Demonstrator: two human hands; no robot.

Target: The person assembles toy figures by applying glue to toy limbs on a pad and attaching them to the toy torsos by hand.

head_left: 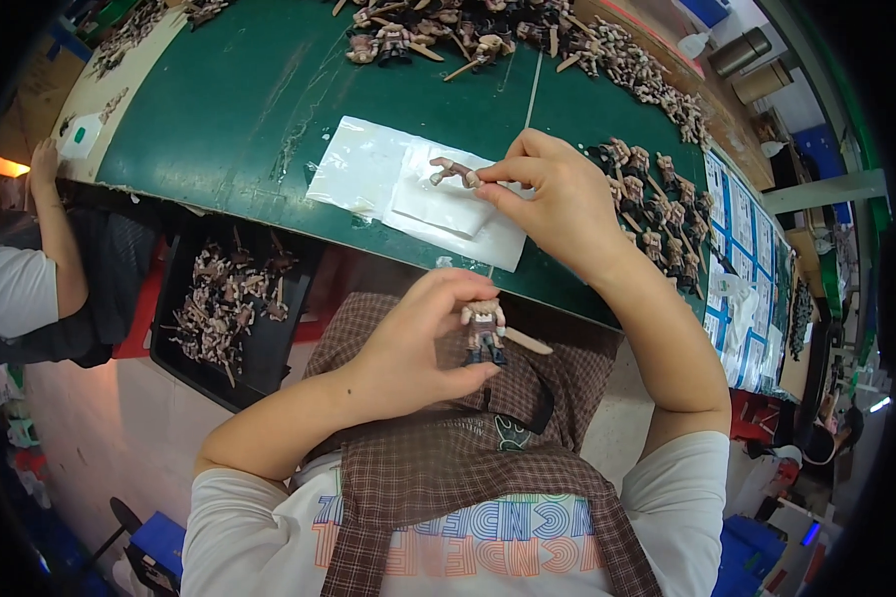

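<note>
L hand (413, 343) fingers pinch small brown plastic warrior figure (486, 331) upright, w/ tan sword sticking out right, above the lap. R hand (558, 194) fingers pinch separate tan plastic arm piece (452, 171), long axis roughly level, over green bench (239, 109), up-left of figure.

Bright even overhead light; fisheye bends edges, dark vignetted corners.
</note>
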